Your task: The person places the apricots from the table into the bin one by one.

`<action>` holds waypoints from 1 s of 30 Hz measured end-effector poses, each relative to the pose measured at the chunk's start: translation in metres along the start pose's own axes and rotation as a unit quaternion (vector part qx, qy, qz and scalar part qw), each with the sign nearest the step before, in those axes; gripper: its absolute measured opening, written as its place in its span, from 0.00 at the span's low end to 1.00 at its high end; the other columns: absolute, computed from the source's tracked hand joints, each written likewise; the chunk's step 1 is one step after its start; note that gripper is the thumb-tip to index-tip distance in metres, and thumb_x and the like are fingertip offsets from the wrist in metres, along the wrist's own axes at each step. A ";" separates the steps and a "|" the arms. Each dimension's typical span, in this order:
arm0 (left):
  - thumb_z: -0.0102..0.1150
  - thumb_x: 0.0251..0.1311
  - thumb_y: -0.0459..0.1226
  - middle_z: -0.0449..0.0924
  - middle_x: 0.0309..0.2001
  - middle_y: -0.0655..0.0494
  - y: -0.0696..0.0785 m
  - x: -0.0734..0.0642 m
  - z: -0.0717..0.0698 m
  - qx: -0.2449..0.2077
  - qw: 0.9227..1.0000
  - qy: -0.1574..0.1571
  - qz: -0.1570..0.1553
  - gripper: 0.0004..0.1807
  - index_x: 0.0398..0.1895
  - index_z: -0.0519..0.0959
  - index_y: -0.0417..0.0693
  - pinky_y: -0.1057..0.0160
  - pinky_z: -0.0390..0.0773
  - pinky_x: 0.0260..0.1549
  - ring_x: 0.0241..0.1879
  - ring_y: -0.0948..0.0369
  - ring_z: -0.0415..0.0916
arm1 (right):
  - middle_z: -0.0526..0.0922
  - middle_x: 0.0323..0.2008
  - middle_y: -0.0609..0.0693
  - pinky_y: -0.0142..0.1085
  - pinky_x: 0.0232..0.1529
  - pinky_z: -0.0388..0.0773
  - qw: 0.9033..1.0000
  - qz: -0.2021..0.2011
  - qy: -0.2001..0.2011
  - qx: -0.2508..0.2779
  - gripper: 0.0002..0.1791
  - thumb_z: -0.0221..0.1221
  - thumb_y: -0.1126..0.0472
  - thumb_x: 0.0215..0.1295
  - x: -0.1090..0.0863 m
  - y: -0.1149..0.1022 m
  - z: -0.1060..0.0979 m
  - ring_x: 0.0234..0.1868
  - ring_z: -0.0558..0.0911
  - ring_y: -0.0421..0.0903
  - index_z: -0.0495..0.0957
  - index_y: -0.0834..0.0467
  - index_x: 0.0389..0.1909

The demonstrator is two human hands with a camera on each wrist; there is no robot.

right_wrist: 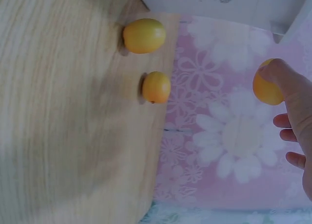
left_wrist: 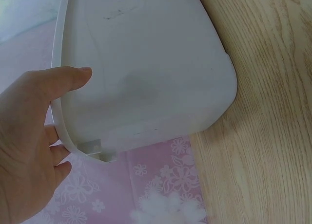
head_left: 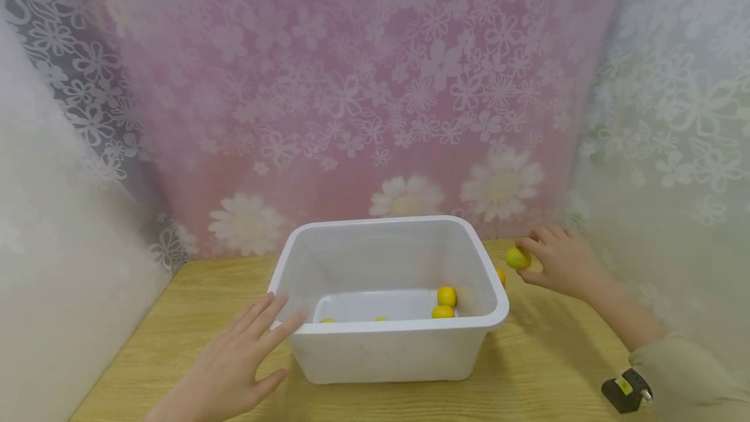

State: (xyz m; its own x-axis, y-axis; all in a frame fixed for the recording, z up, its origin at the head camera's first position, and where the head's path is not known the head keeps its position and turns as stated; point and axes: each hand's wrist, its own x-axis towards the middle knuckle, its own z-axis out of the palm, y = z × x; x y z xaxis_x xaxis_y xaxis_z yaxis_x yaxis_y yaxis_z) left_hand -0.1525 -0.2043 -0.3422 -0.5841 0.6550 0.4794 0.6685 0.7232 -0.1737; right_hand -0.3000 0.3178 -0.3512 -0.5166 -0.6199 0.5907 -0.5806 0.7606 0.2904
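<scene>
A small yellow-orange fruit (right_wrist: 267,83), greenish in the head view, is pinched between the thumb and fingers of my right hand (head_left: 559,262), raised to the right of a white plastic tub (head_left: 398,350). Two similar fruits, one larger (right_wrist: 145,36) and one smaller (right_wrist: 156,87), lie on the table near the tub. My left hand (head_left: 240,350) is at the tub's near left corner, fingers mostly straight and spread over the rim. In the left wrist view, its thumb (left_wrist: 68,82) lies in front of the outer wall. Several fruits (head_left: 446,296) sit inside the tub, some partly hidden by its front rim.
The tub stands on a wood-grain table (head_left: 234,292). A pink flowered sheet (head_left: 351,116) hangs behind it, with pale sheets at the left (head_left: 70,246) and right (head_left: 674,213). A black device (head_left: 625,391) sits near the right sleeve.
</scene>
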 end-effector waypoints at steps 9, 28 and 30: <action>0.54 0.58 0.55 0.59 0.66 0.41 -0.001 0.000 0.000 0.003 1.000 0.000 0.002 0.36 0.69 0.61 0.54 0.68 0.32 0.66 0.62 0.43 0.59 | 0.73 0.30 0.54 0.49 0.28 0.70 1.000 -0.017 0.021 -0.004 0.24 0.46 0.39 0.57 0.020 0.000 -0.015 0.30 0.72 0.54 0.76 0.55 0.34; 0.35 0.64 0.60 0.58 0.67 0.43 0.001 0.001 -0.002 0.000 1.000 -0.001 -0.009 0.33 0.69 0.60 0.57 0.68 0.33 0.66 0.63 0.45 0.59 | 0.74 0.31 0.55 0.52 0.34 0.71 0.998 -0.043 0.037 -0.026 0.19 0.57 0.47 0.45 0.063 -0.002 -0.033 0.35 0.73 0.57 0.77 0.56 0.36; 0.50 0.60 0.56 0.58 0.67 0.43 0.001 0.000 -0.002 0.001 1.000 -0.003 -0.008 0.35 0.69 0.60 0.57 0.68 0.33 0.66 0.63 0.45 0.59 | 0.74 0.31 0.55 0.51 0.34 0.72 0.998 -0.043 0.034 -0.029 0.20 0.57 0.47 0.45 0.067 -0.003 -0.034 0.35 0.73 0.56 0.77 0.56 0.36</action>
State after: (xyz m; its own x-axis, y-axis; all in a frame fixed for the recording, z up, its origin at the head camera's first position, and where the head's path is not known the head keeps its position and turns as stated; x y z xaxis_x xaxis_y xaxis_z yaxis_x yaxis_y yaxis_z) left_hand -0.1509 -0.2035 -0.3406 -0.5977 0.6446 0.4767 0.6581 0.7341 -0.1675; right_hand -0.3114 0.2806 -0.2871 -0.4210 -0.6702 0.6113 -0.5826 0.7163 0.3840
